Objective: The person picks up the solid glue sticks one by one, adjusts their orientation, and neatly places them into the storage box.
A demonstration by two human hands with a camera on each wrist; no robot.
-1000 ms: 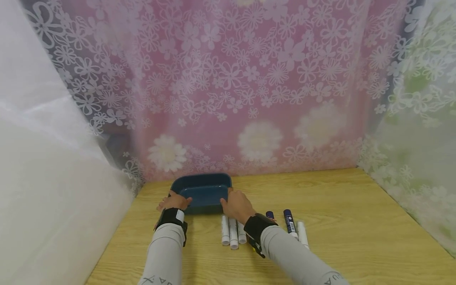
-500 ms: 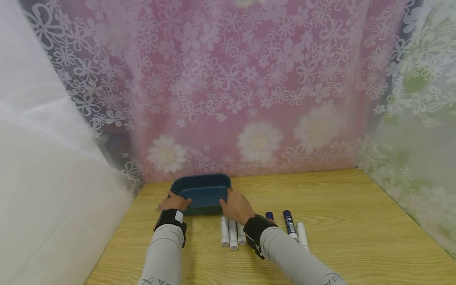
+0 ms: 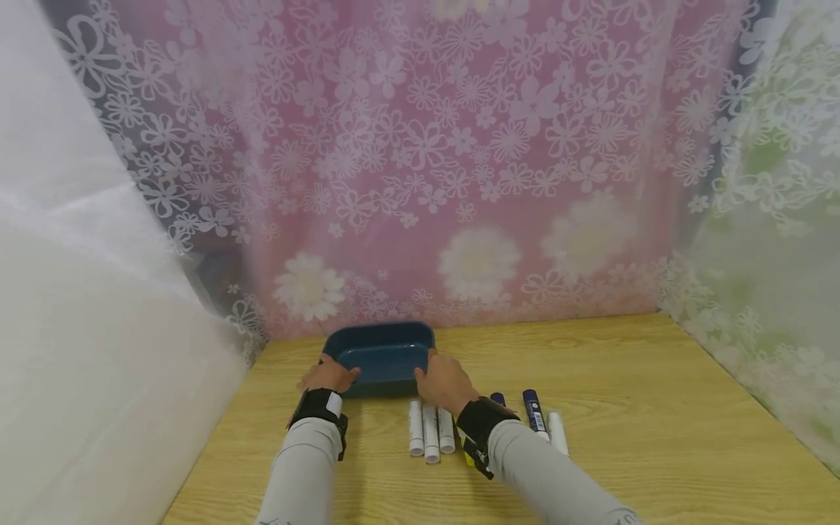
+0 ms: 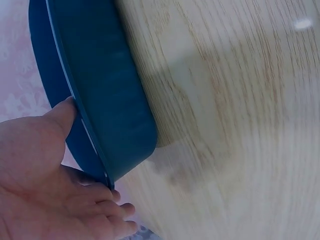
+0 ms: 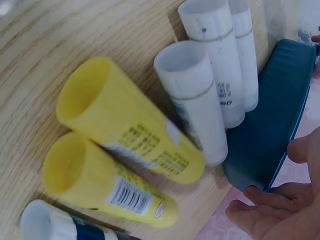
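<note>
A dark blue rectangular plastic tub (image 3: 387,390) stands near the back of the table with nothing in it. My left hand (image 3: 330,376) grips its left end, thumb over the rim on the inside and fingers outside, as the left wrist view also shows. At the opposite end my right hand (image 3: 446,383) holds the rim, the thumb again on the inner side. Several white glue sticks (image 3: 430,434) lie right in front of the tub. In the right wrist view, two yellow glue sticks (image 5: 132,120) lie beside them, under my right wrist.
Farther right lie a dark blue glue stick (image 3: 534,414) and a white one (image 3: 557,434). Another dark blue cap (image 3: 497,399) shows by my right wristband. A pink flowered curtain (image 3: 472,182) hangs behind the wooden table (image 3: 630,408), with pale sheets at both sides.
Held by both hands, the tub has shifted slightly to the right in the last half second. The glue sticks lie where they were.
</note>
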